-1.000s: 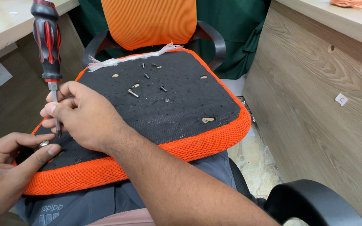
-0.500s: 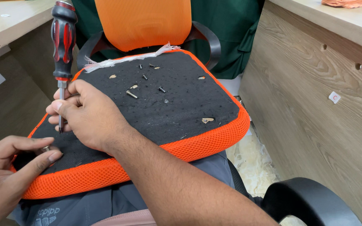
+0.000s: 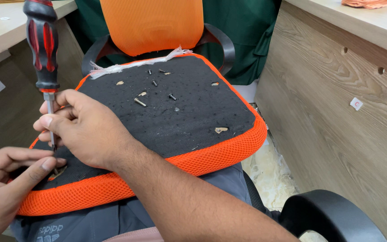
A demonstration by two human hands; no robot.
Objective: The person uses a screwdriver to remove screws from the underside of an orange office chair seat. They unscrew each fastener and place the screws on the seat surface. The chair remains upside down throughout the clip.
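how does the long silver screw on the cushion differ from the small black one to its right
The long silver screw is pale and shiny; the small black screw is dark. The silver one looks clearly longer, the black one stubby. The silver one lies nearer the right hand, which holds the screwdriver; the black one lies farther right. Both lie loose on the seat cushion.

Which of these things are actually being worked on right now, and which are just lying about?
In use:
- screwdriver, shaft pinched in the right hand
- seat cushion, upside down on the lap
- left hand, fingertips at the cushion's near corner

Lying about:
- loose screws on the cushion
- orange chair back
- wooden desk panel
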